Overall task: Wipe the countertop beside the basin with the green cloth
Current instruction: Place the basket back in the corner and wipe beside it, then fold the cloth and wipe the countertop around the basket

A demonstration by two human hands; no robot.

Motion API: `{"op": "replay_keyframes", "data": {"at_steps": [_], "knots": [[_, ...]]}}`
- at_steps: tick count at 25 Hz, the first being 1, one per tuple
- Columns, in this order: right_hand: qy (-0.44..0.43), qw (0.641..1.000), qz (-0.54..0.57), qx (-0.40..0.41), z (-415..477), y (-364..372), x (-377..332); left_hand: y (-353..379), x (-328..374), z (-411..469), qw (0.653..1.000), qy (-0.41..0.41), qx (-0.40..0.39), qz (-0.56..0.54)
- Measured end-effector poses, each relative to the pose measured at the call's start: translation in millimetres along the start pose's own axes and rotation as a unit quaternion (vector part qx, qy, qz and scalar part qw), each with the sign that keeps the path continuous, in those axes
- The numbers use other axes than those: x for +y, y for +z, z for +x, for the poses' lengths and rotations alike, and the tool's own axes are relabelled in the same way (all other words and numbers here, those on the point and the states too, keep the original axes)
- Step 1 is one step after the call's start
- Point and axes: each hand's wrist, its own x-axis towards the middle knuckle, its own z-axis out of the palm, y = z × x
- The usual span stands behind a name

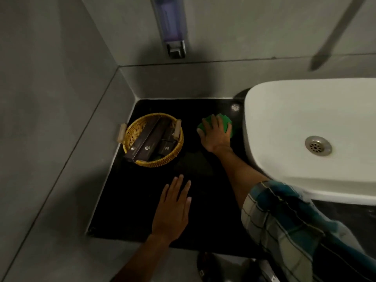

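Observation:
The black countertop point(142, 200) fills the corner left of the white basin point(295, 123). My right hand point(214, 133) lies flat on the green cloth point(225, 119), pressing it onto the counter near the back, close to the basin's left side. Most of the cloth is hidden under the palm. My left hand point(173, 210) rests flat on the counter near its front edge, fingers together, holding nothing.
A yellow wicker basket point(175, 154) with dark boxes stands at the counter's left back. A soap dispenser point(173, 27) hangs on the grey wall above. A tap spout point(325, 55) reaches over the basin. The drain point(318, 145) sits in the basin.

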Motion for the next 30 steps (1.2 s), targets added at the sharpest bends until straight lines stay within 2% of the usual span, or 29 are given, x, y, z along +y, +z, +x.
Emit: {"op": "replay_keyframes", "data": {"at_steps": [3, 5, 9, 11, 14, 16, 17, 20, 22, 24, 25, 27, 30], "knots": [[-0.060, 0.998, -0.020, 0.024, -31.1, 13.3, -7.9, -2.3, -2.4, 8.7, 1.000, 0.009, -0.001, 0.001], [-0.097, 0.995, -0.028, 0.024, -110.6, 27.7, -8.1, -9.4, -6.1, 1.0, 1.000, 0.006, -0.008, 0.004], [-0.095, 0.995, -0.030, -0.001, -267.1, 35.9, 26.9, -12.9, -12.2, -4.9, 1.000, 0.012, -0.012, 0.006], [-0.020, 0.998, -0.056, 0.015, -310.8, 23.5, 79.8, -12.8, -7.7, -6.7, 1.000, 0.024, -0.017, -0.010], [0.200, 0.977, -0.027, 0.069, -330.7, -7.4, 136.2, -29.7, 21.7, -0.9, 0.997, -0.035, 0.015, -0.061], [0.261, 0.963, 0.025, 0.060, -328.3, -25.0, 146.0, -45.5, 71.8, -2.2, 0.991, -0.051, 0.048, -0.116], [0.264, 0.962, 0.050, 0.047, -327.5, -29.4, 147.8, -48.2, 102.3, -5.6, 0.985, -0.045, 0.025, -0.166], [0.282, 0.954, 0.082, 0.061, -333.4, -54.8, 181.6, -48.1, 202.3, -12.1, 0.935, -0.072, -0.179, -0.299], [0.333, 0.928, 0.166, 0.020, -331.0, -74.6, 212.8, -41.5, 245.1, -11.7, 0.911, -0.095, -0.260, -0.305], [0.374, 0.877, 0.299, -0.048, -321.7, -87.3, 231.7, -33.7, 263.4, -8.0, 0.899, -0.148, -0.261, -0.319], [0.375, 0.857, 0.342, -0.086, -316.1, -90.0, 235.3, -30.5, 266.1, -7.7, 0.878, -0.198, -0.252, -0.356], [0.347, 0.841, 0.391, -0.139, -309.1, -92.3, 242.0, -25.4, 268.8, -9.8, 0.812, -0.295, -0.223, -0.452], [0.323, 0.803, 0.483, -0.134, -308.3, -95.3, 257.0, -29.0, 284.2, -10.7, 0.701, -0.365, -0.226, -0.570]]}}
